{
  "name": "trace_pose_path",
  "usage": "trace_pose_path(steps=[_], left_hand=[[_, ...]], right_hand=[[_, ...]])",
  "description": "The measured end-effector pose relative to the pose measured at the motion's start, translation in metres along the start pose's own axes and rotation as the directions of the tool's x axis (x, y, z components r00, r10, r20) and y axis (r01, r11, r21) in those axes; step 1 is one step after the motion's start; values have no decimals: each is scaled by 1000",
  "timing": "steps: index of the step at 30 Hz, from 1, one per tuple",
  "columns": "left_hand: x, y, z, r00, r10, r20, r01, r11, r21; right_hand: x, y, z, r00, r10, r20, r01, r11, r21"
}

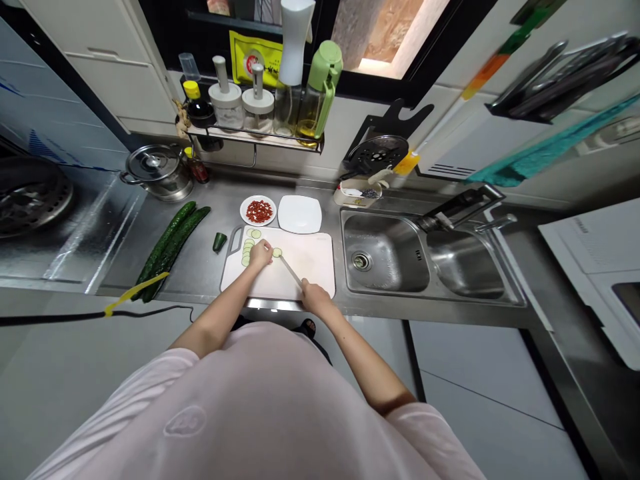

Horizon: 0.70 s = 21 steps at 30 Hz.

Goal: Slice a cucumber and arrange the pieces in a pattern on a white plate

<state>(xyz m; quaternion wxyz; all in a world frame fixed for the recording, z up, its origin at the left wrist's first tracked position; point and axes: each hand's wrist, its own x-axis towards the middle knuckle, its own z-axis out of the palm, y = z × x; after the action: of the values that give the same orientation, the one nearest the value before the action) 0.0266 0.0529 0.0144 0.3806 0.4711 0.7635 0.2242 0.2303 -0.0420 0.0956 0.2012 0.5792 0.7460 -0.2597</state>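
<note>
My right hand (316, 298) is wrapped round the handle of a knife (291, 270), whose blade points away and to the left over the white cutting board (305, 247). A pale green cucumber slice (277, 253) lies at the blade's tip. Just left of it, my left hand (260, 254) is over the board with fingers bent together; what they hold, if anything, is hidden. Beside that hand, several cucumber slices (247, 252) overlap in a row along the board's left side. A cucumber end piece (219, 242) sits on the counter left of the board.
Whole cucumbers (173, 243) lie at the left, near a lidded steel pot (156, 172). Behind the board stand a plate of chopped red chilli (259, 211) and a white square plate (300, 214). A double sink (385, 253) is at right; a bottle rack (255, 137) hangs above.
</note>
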Motion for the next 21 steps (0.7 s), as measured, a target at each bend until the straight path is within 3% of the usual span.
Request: trace_pose_path(steps=[6,21], left_hand=[[0,-1,0,1000,25,3,-25,1000,6],[1,-2,1,999,36,-19,-36,999,-12]], right_hand=[[3,2,4,1000,0,5,0,1000,9],[17,-13,-11,1000,-10,-21,11,999,50]])
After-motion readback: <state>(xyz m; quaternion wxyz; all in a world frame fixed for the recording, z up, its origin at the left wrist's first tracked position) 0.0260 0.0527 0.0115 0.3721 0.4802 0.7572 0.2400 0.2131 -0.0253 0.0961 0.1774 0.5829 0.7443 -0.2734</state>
